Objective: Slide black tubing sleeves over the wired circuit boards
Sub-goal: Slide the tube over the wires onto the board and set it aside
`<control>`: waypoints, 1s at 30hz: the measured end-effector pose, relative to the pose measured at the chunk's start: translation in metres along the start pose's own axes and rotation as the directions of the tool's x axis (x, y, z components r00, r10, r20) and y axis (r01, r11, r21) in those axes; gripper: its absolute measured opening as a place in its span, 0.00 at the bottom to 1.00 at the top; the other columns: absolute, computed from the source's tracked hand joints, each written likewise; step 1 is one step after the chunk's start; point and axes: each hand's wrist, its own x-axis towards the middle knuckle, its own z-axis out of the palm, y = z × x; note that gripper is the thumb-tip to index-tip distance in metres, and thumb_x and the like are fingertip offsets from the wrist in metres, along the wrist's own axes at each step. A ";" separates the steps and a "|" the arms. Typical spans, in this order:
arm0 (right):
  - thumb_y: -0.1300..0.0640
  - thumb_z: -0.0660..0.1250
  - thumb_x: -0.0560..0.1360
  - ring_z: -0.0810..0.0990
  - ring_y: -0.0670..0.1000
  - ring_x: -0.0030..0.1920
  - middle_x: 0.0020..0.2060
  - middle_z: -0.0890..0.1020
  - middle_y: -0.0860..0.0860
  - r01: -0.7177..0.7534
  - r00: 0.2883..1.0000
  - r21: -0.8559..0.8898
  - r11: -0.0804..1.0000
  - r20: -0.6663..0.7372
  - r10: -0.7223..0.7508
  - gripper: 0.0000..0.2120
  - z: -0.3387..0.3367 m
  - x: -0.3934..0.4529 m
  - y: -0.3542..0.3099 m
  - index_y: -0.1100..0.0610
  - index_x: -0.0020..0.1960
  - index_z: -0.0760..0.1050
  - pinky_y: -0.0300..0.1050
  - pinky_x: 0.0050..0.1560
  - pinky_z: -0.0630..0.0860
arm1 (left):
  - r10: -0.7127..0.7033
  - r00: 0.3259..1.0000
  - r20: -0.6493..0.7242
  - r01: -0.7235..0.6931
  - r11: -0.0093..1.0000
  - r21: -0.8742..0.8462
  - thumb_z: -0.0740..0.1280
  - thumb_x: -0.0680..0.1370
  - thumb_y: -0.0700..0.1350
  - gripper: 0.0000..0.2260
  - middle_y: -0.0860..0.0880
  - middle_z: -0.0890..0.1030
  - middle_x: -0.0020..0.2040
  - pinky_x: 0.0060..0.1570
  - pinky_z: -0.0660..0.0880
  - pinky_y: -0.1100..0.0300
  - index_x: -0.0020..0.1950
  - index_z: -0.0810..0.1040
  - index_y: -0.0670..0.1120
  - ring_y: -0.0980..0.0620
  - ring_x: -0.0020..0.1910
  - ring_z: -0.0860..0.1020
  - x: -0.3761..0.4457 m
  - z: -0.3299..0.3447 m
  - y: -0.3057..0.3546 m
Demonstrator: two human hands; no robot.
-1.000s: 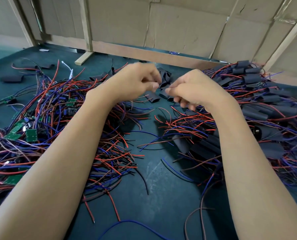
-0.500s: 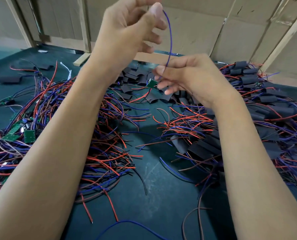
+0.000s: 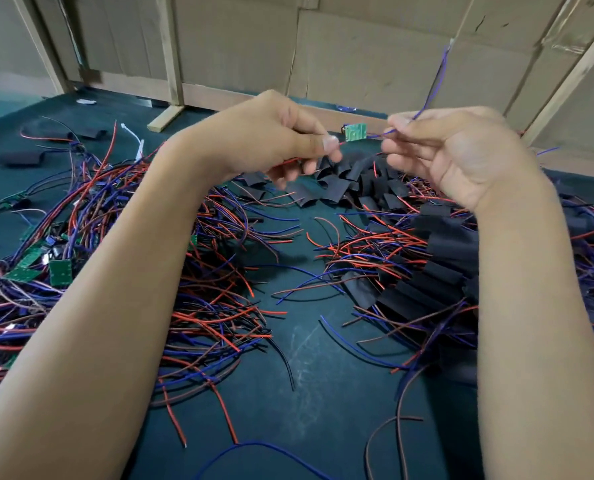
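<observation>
Small green board (image 3: 355, 132) hangs in air between hands. Left hand (image 3: 281, 140) pinches red wire (image 3: 341, 143), right hand (image 3: 451, 150) pinches blue wire (image 3: 434, 81). Board light, wires floppy; better hold near board.

Two hands (image 3: 281, 133), one raised circuit board (image 3: 355, 132), perhaps five bare boards (image 3: 60, 271) at left, sleeves (image 3: 333, 188) and wires (image 3: 219, 306) uncountable

head-worn view, downward, close over table (image 3: 309, 393)
</observation>
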 end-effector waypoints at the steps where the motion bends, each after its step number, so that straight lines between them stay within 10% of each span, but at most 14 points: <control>1: 0.69 0.69 0.77 0.85 0.50 0.35 0.39 0.85 0.57 -0.004 0.995 0.019 1.000 -0.099 0.006 0.05 -0.006 0.004 0.001 0.65 0.52 0.77 0.41 0.38 0.82 | -0.015 1.000 -0.016 0.016 0.996 0.083 0.69 0.81 0.49 0.09 0.51 0.78 0.33 0.27 0.73 0.64 0.50 0.85 0.46 0.54 0.28 0.72 -0.001 -0.002 -0.001; 6: 0.49 0.76 0.72 0.76 0.48 0.67 0.70 0.74 0.52 0.055 0.870 -0.503 0.862 -0.399 -0.288 0.39 -0.019 0.009 -0.004 0.55 0.78 0.63 0.41 0.66 0.71 | 0.003 0.997 -0.083 0.025 0.943 0.333 0.70 0.79 0.53 0.08 0.52 0.83 0.34 0.26 0.67 0.70 0.48 0.86 0.51 0.58 0.26 0.69 -0.002 -0.010 -0.005; 8: 0.43 0.78 0.69 0.79 0.43 0.62 0.63 0.81 0.47 0.278 0.906 -0.563 0.779 -0.116 -0.407 0.37 -0.008 -0.001 -0.010 0.50 0.75 0.70 0.38 0.61 0.73 | 0.016 0.999 -0.028 -0.007 0.948 0.318 0.70 0.79 0.53 0.07 0.51 0.83 0.34 0.27 0.67 0.69 0.48 0.85 0.52 0.57 0.26 0.69 -0.003 -0.005 0.001; 12: 0.48 0.77 0.73 0.85 0.45 0.50 0.51 0.87 0.49 0.388 0.873 -0.478 0.788 0.465 -0.148 0.25 0.032 -0.017 -0.002 0.53 0.67 0.78 0.40 0.51 0.80 | 0.078 0.996 0.031 -0.084 0.948 0.307 0.68 0.77 0.41 0.06 0.51 0.78 0.28 0.26 0.67 0.66 0.43 0.84 0.48 0.56 0.24 0.68 -0.003 0.004 0.012; 16: 0.46 0.71 0.78 0.73 0.49 0.28 0.35 0.82 0.49 0.355 0.867 -0.539 0.764 0.496 -0.053 0.17 0.047 -0.017 0.006 0.54 0.62 0.80 0.42 0.26 0.72 | 0.083 0.996 -0.030 -0.075 0.973 0.218 0.69 0.76 0.39 0.04 0.49 0.79 0.29 0.25 0.64 0.65 0.44 0.84 0.43 0.55 0.25 0.68 -0.008 -0.006 0.012; 22: 0.53 0.68 0.81 0.65 0.45 0.22 0.22 0.73 0.45 0.338 0.930 -0.638 0.692 0.337 -0.144 0.09 0.021 -0.009 -0.002 0.55 0.48 0.85 0.36 0.22 0.61 | 0.070 0.959 -0.275 -0.023 0.985 0.170 0.74 0.75 0.56 0.11 0.51 0.84 0.34 0.22 0.65 0.70 0.44 0.85 0.49 0.58 0.26 0.71 -0.012 -0.029 -0.005; 26: 0.64 0.66 0.81 0.78 0.50 0.29 0.31 0.82 0.54 0.277 0.951 -0.534 0.799 0.271 -0.148 0.08 0.007 -0.012 -0.009 0.62 0.46 0.82 0.43 0.30 0.78 | -0.006 0.902 -0.432 0.156 0.937 0.311 0.67 0.81 0.50 0.10 0.48 0.86 0.43 0.37 0.74 0.64 0.48 0.85 0.47 0.53 0.38 0.81 0.001 -0.026 -0.040; 30: 0.68 0.64 0.81 0.82 0.57 0.37 0.39 0.83 0.61 0.279 0.955 -0.441 0.853 0.222 -0.197 0.07 0.002 -0.010 -0.010 0.67 0.50 0.81 0.49 0.46 0.82 | -0.258 0.948 -0.188 0.318 0.703 0.637 0.60 0.81 0.38 0.18 0.40 0.75 0.71 0.68 0.69 0.54 0.71 0.75 0.43 0.42 0.69 0.73 0.012 0.002 -0.066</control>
